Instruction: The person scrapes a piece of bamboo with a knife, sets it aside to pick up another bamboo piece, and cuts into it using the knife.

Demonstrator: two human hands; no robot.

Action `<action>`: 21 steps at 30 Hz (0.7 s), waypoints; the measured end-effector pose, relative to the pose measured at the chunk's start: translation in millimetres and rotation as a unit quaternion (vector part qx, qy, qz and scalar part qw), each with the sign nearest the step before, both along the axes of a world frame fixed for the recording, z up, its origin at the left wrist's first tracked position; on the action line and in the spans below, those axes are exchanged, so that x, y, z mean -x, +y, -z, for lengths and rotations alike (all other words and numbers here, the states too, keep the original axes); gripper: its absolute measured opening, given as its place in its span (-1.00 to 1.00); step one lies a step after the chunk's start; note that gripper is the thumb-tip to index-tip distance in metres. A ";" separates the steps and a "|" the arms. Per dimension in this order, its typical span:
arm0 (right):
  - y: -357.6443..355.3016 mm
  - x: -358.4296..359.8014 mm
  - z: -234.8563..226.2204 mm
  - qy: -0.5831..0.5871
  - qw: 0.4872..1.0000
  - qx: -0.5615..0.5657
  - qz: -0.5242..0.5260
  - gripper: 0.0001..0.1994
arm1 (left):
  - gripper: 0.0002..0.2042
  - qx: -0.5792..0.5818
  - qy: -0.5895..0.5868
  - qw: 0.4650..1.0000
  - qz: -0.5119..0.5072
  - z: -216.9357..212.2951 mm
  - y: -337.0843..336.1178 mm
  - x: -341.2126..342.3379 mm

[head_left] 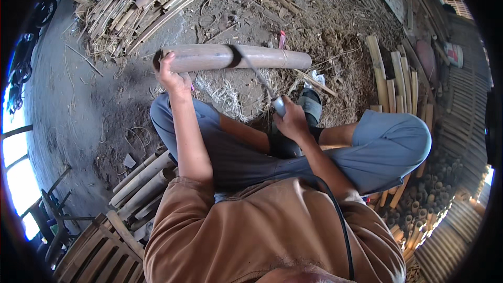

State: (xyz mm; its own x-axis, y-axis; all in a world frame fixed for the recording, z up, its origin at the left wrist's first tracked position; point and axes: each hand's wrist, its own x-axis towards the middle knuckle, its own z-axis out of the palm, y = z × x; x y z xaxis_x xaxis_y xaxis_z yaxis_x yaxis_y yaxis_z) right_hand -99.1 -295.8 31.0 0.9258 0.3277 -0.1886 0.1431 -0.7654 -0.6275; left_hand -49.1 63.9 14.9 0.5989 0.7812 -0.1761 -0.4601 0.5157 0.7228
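Left grip point(175, 79) is clasping bamboo pole point(204, 57) by its left end, apparently steadying it; right grip point(293, 120), on pole's near side, is wrapping knife handle point(278, 106), likely controlling blade point(257, 75).

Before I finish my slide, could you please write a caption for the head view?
The left hand holds one end of a thick bamboo pole; the right hand grips a tool's handle.

Floor point(220, 15): littered dirt, beyond the fingers point(167, 65)
Wall point(463, 110): slatted, far right of them
Light point(20, 186): white glare, far left
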 end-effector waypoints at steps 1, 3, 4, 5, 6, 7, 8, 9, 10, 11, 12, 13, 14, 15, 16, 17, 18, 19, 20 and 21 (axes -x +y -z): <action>-3.7 0.7 8.6 -0.003 1.000 0.024 0.015 -0.61 | -0.66 0.022 -0.001 1.000 0.002 5.7 6.2 1.8; -13.0 -8.3 17.5 0.073 0.984 -0.005 0.161 -0.63 | -0.66 0.013 0.018 1.000 -0.009 9.4 5.8 0.1; -20.2 -12.4 18.6 0.159 0.958 -0.004 0.238 -0.62 | -0.67 0.004 0.037 0.999 -0.020 10.2 7.3 -0.1; -20.7 -17.5 6.6 0.243 0.919 -0.001 0.312 -0.61 | -0.67 0.005 0.036 0.999 -0.022 6.2 2.8 -2.2; -21.5 -14.6 11.2 0.241 0.920 0.001 0.309 -0.61 | -0.67 -0.011 0.055 0.998 -0.026 2.4 -1.7 -4.9; -22.1 -6.0 20.5 0.171 0.948 0.012 0.268 -0.62 | -0.67 -0.028 0.074 0.996 -0.030 -1.7 -4.5 -6.7; -23.0 0.3 25.0 0.099 0.969 0.023 0.225 -0.63 | -0.67 -0.025 0.068 0.997 -0.026 -3.5 -7.2 -9.1; -12.6 8.3 21.8 0.020 0.985 0.000 0.174 -0.66 | -0.67 -0.021 0.068 0.997 -0.028 -8.1 -10.4 -9.9; -5.3 5.8 17.9 0.039 0.994 -0.023 0.097 -0.66 | -0.66 -0.017 0.075 0.997 -0.027 -12.9 -12.6 -11.5; 0.8 1.6 8.0 0.062 0.997 -0.048 0.020 -0.66 | -0.65 -0.015 0.086 0.996 -0.028 -14.1 -14.4 -8.7; 5.7 -1.3 0.6 0.066 0.997 -0.048 0.016 -0.66 | -0.65 -0.016 0.089 0.995 -0.032 -8.7 -8.2 -4.1; 9.4 -4.2 -6.0 0.070 0.997 -0.028 -0.021 -0.66 | -0.63 0.005 0.093 0.995 -0.029 0.0 -0.1 -0.2; 11.7 -4.8 -9.3 0.072 0.996 -0.008 -0.053 -0.66 | -0.62 0.024 0.096 0.995 -0.022 5.4 5.0 0.3; 10.6 -1.1 -4.4 0.073 0.996 -0.010 -0.052 -0.66 | -0.62 0.022 0.096 0.995 -0.021 11.1 7.2 2.5; 6.1 3.8 8.1 0.012 1.000 -0.008 0.004 -0.66 | -0.61 0.017 0.077 0.997 -0.019 16.5 9.2 5.2; -3.0 3.0 23.0 -0.053 0.997 -0.003 0.062 -0.67 | -0.60 0.015 0.055 0.998 -0.015 19.0 7.7 0.6; -19.4 -5.8 42.5 0.047 0.988 -0.014 0.149 -0.68 | -0.60 0.004 0.031 0.999 -0.003 14.1 0.7 -4.4; -25.0 -12.3 48.9 0.128 0.964 0.009 0.231 -0.64 | -0.60 0.004 0.028 1.000 -0.004 13.4 0.5 -5.9; -27.7 -15.7 43.9 0.202 0.941 -0.020 0.272 -0.62 | -0.59 -0.004 0.014 1.000 0.011 12.0 -0.3 -5.7; -29.3 -18.4 39.6 0.274 0.909 -0.047 0.311 -0.60 | -0.58 -0.013 0.000 1.000 0.026 11.2 -1.1 -5.9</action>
